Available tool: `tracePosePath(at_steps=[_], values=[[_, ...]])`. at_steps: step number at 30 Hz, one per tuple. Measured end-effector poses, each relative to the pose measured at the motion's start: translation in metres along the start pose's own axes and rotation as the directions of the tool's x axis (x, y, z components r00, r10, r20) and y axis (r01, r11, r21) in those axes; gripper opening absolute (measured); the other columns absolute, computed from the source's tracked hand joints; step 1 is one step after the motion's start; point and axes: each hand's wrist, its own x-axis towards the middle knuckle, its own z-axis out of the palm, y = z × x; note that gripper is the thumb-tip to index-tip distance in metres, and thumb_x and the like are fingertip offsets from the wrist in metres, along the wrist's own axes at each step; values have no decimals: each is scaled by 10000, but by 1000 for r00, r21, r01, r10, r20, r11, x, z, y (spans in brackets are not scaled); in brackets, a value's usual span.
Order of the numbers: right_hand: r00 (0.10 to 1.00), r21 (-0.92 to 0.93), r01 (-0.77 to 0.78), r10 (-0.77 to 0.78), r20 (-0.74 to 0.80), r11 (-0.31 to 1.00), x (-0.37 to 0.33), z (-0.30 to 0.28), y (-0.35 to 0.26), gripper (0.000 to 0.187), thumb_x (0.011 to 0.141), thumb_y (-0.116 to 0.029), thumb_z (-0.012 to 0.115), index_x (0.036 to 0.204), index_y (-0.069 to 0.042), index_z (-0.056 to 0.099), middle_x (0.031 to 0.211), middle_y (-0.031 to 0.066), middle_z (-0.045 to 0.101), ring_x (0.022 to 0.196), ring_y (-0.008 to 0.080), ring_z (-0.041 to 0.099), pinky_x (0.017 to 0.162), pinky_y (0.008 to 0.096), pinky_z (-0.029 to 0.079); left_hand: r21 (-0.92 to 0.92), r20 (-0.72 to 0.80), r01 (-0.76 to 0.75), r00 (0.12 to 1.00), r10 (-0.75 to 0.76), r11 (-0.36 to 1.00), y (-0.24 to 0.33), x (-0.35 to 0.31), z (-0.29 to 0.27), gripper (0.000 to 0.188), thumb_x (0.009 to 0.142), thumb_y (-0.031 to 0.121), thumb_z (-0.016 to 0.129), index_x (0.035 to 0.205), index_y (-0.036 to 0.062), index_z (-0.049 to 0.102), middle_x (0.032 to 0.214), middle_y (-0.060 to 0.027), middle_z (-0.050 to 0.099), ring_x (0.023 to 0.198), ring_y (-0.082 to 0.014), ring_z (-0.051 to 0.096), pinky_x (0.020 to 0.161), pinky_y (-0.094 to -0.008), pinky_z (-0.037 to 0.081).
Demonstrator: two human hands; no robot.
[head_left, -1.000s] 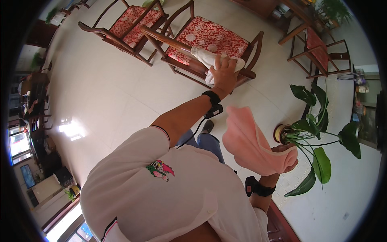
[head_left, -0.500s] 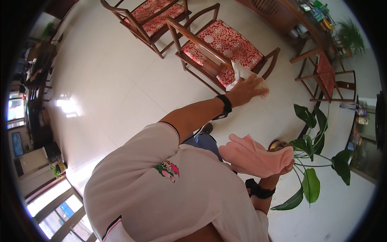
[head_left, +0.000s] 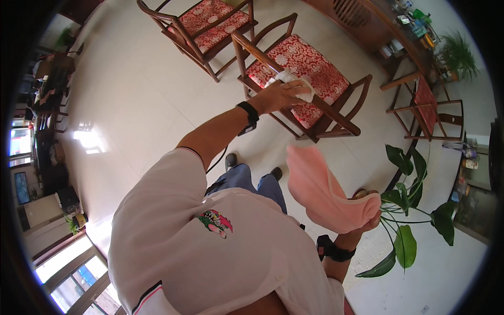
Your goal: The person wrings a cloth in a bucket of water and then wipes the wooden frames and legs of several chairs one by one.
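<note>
My left hand (head_left: 280,95) presses a crumpled white cloth (head_left: 286,77) onto the wooden armrest of a chair (head_left: 331,111) with a red and white patterned seat. Its fingers bend over the cloth and the rail, covering part of both. Off to the right, my right hand (head_left: 373,221) grips a pink cloth (head_left: 320,191) by one end, beside a leafy potted plant. The rest of that cloth spreads out toward my legs, and most of the right fingers are hidden behind it.
A matching chair (head_left: 215,26) stands farther back to the left. Broad green leaves (head_left: 405,245) reach out near my right hand. Another chair (head_left: 428,105) is at the right, below a wooden desk (head_left: 367,26) holding several items. My shoes are on the tiled floor (head_left: 152,121).
My left hand has slid back left and away along the armrest with the white cloth. The armrest's near end now shows. The pink cloth hangs more spread out, my right hand almost still.
</note>
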Motion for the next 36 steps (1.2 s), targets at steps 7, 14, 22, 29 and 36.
tracePosePath(at_steps=[7,14,22,29,36], values=[[997,-180,82,-81,10,980,37,94,29,485,892,-437,426,1134,-32,536,1125,152,592,1034,278,570,921,431,446,-55,75,93,993,-89,994,-91,-45,-43,386,789,20,572,1093,231,683,1447,27,400,1388,-195,292,1076,-361,348],[901,-563,-139,341,270,814,72,159,93,493,923,-433,388,1201,-43,507,1195,138,567,1116,277,529,971,438,414,-104,20,137,991,-136,985,-173,-75,-60,553,709,-177,470,1068,173,704,1431,-56,426,1379,-221,309,1123,-348,312],[999,-313,22,-10,41,950,42,128,85,506,960,-428,346,1278,-56,474,1275,121,539,1211,275,481,1029,445,377,-467,-106,853,206,-973,232,-205,-129,-13,443,806,12,576,1233,128,564,1243,-161,550,1094,-309,569,909,-396,492],[940,-372,232,-305,-151,899,70,149,59,478,983,-359,407,1320,-19,403,1318,117,480,1187,269,495,1029,451,377,-915,376,289,346,-860,-283,-79,-91,47,403,885,276,641,1187,37,521,1024,-70,620,876,-159,619,686,-317,527],[778,-899,394,-591,215,191,172,69,46,214,912,-121,611,1096,-38,539,1001,3,586,863,66,519,769,239,439,-952,307,133,400,-863,-277,-18,-51,61,391,928,331,589,1184,51,496,972,-49,598,852,-158,614,713,-320,527]])
